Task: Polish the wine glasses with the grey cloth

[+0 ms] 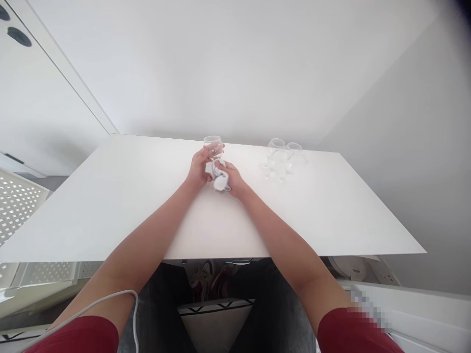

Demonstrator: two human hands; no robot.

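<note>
A clear stemless glass [214, 145] is held over the middle of the white table [110, 206]. My left hand [199, 169] is wrapped round its lower part. My right hand [231, 179] is closed on a bunched white cloth [219, 177], which is pressed against the bottom of the glass. The base of the glass is hidden by the cloth and my fingers.
Several more clear glasses [281, 157] stand together on the table to the right, near the wall. A white perforated panel [18, 201] is at the left. A white cable [110, 299] hangs by my left arm. Shoes lie under the table.
</note>
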